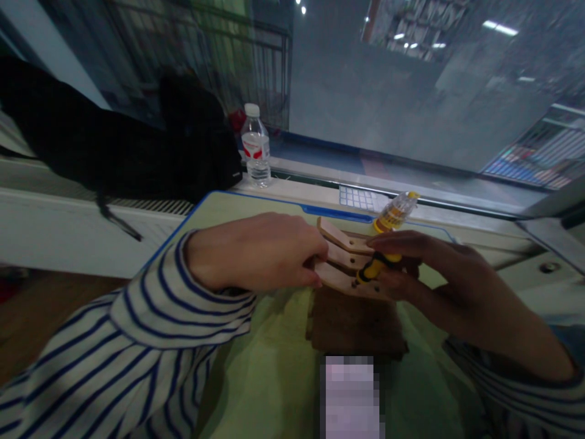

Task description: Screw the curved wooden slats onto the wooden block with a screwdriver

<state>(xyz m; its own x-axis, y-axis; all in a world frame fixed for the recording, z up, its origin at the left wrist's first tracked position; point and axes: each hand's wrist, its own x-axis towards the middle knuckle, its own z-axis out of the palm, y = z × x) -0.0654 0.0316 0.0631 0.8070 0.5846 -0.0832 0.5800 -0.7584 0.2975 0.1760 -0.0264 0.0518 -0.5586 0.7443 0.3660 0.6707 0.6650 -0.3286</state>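
My left hand (256, 253) is closed around the ends of a stack of light wooden slats (345, 259), held above the pale green table (256, 366). My right hand (439, 277) grips a yellow and black screwdriver (377, 267) whose clear handle (395, 213) points up and away. The screwdriver tip rests against the lowest slat. A dark brown wooden board (356, 323) lies on the table just under the slats. Both sleeves are white with blue stripes.
A clear water bottle with a red label (256, 152) stands on the sill behind the table. A black bag (137, 146) lies at the left on the sill. A blurred pale patch (350, 396) sits near the front. A window fills the background.
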